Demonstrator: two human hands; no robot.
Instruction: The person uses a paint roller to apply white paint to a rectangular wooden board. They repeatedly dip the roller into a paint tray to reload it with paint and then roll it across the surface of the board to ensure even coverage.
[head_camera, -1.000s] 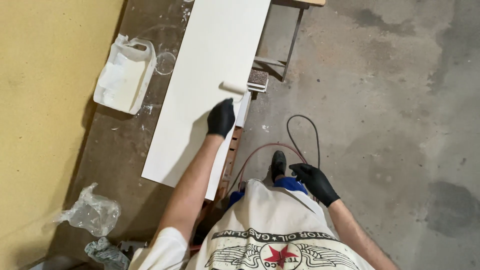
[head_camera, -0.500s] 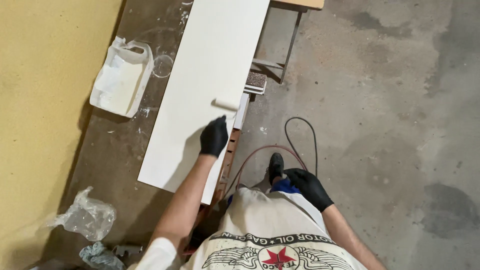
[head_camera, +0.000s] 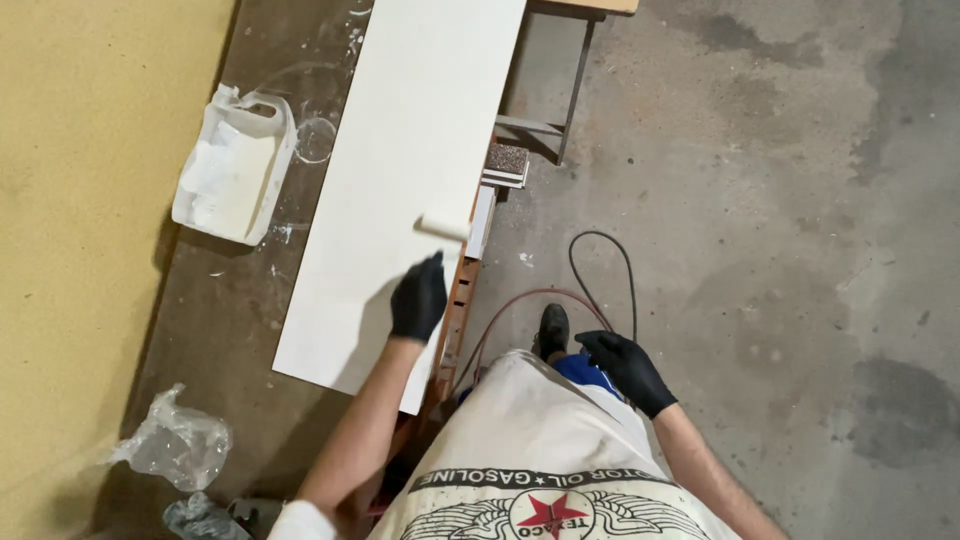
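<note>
My left hand, in a black glove, grips the handle of a small paint roller whose white sleeve rests on the right edge of a long white board. The board lies on a dark workbench. My right hand, also in a black glove, hangs by my hip over the floor with its fingers loosely curled and nothing in it.
A white plastic jug cut open as a paint tray lies left of the board. Crumpled clear plastic sits at the bench's near end. A sanding block rests on a metal frame. A cable loops on the concrete floor by my shoe.
My left hand has drawn the roller back toward me along the board's right edge. My right hand stays by my hip.
</note>
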